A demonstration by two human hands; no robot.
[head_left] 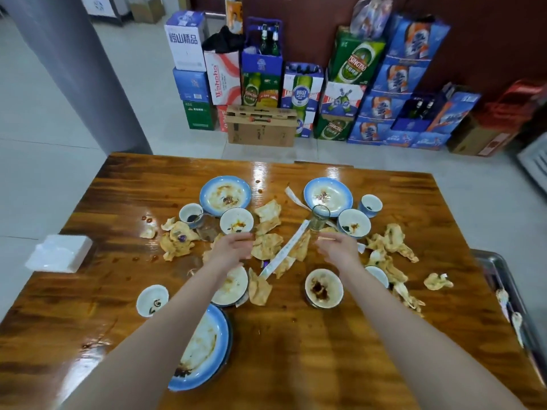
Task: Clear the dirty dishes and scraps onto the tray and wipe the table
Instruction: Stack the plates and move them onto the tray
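Your left hand and right hand hover with fingers loosely spread, grasping nothing, over the glossy wooden table; three round blue-rimmed ceramic plates show.

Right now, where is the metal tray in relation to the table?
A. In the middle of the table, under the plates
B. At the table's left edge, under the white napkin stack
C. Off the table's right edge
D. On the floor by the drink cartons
C: the metal tray shows at the right edge of the wooden table, with a few scraps already in it, while the dishes sit on the tabletop.
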